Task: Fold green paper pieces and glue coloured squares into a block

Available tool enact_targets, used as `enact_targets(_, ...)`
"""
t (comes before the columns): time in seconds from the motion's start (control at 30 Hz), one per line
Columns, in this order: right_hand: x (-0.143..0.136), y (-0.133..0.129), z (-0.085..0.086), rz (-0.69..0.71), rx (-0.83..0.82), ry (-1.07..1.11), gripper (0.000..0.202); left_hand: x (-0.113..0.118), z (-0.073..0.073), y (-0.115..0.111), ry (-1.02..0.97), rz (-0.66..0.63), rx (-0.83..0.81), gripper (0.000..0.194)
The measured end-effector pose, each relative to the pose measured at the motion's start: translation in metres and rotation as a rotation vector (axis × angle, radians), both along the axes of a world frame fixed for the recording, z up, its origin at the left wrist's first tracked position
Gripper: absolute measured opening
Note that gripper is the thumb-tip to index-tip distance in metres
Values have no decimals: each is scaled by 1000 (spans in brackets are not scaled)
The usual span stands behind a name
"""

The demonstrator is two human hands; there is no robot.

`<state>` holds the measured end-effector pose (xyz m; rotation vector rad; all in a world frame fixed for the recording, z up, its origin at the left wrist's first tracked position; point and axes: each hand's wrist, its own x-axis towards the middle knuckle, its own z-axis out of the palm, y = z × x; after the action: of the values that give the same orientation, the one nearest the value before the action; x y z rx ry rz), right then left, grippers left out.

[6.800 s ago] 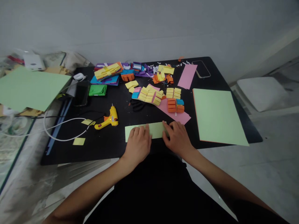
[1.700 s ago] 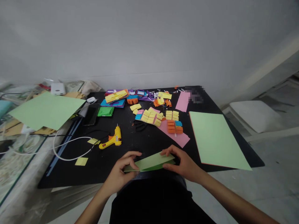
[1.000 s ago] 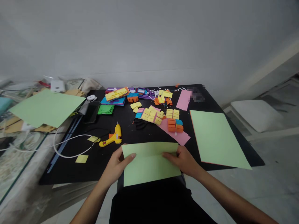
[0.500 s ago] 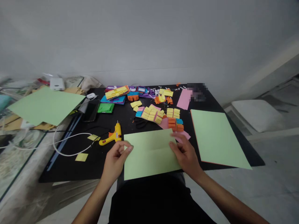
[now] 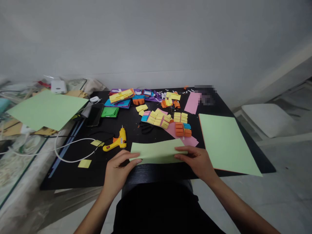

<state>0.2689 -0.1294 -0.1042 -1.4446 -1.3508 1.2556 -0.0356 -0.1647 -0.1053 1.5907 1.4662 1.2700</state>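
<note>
Between my hands is a light green sheet of paper (image 5: 156, 151), bent over so that it shows as a wide, low strip above the table's near edge. My left hand (image 5: 120, 165) pinches its left end between thumb and fingers. At the right end, my right hand (image 5: 196, 159) grips the sheet the same way. A yellow glue gun (image 5: 118, 141) lies just beyond my left hand. Past the sheet are folded yellow paper pieces (image 5: 158, 118) and an orange and blue folded piece (image 5: 182, 130), with pink paper (image 5: 188, 141) beneath.
More light green sheets (image 5: 229, 143) lie at the right of the black table (image 5: 70, 177). Green paper pieces (image 5: 110, 112), a phone (image 5: 95, 115) and a white cable (image 5: 70, 161) are at the left. Paper scraps (image 5: 170, 100) lie at the back. A white stool (image 5: 263, 120) stands right.
The green sheet was spread flat and is now bent over, its near edge raised away from me. Both hands have shifted their grip to its ends.
</note>
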Motion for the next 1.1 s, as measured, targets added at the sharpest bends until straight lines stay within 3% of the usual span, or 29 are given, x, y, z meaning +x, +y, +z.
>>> enact_targets(0.07, 3, 1, -3, 10, 86, -81, 27, -1, 1, -1, 92, -7, 137, 9)
enact_targets(0.2, -1, -2, 1, -12, 486, -370, 27, -1, 8, -2, 265, -27, 293, 8)
enact_targets(0.27, -11, -7, 9, 96, 608, -449, 26, 3, 13, -2, 267, -122, 268, 8)
enact_targets(0.33, -27, -11, 18, 302, 639, -450, 28, 10, 18, -2, 228, -239, 209, 8)
enact_targets(0.4, -43, -13, 27, 469, 608, -396, 29, 17, 21, -3, 196, -303, 165, 8)
enact_targets(0.47, -57, -11, 34, 549, 542, -361, 20, 21, 22, -3, 183, -300, 141, 8)
enact_targets(0.6, -65, -1, 45, 586, 334, -284, 14, 19, 26, -5, 190, -261, 59, 13)
enact_targets(0.7, -52, 10, 46, 608, 178, -259, 17, 7, 26, -4, 214, -199, -54, 23)
enact_targets(0.8, -27, 21, 39, 606, 34, -269, 20, -9, 20, -1, 214, -112, -193, 36)
enact_targets(0.97, 7, 30, 18, 562, -100, -289, 23, -22, -8, 3, 231, -70, -307, 45)
enact_targets(1.1, 6, 25, -1, 467, 50, -493, 22, -15, -28, 7, 396, -105, -181, 40)
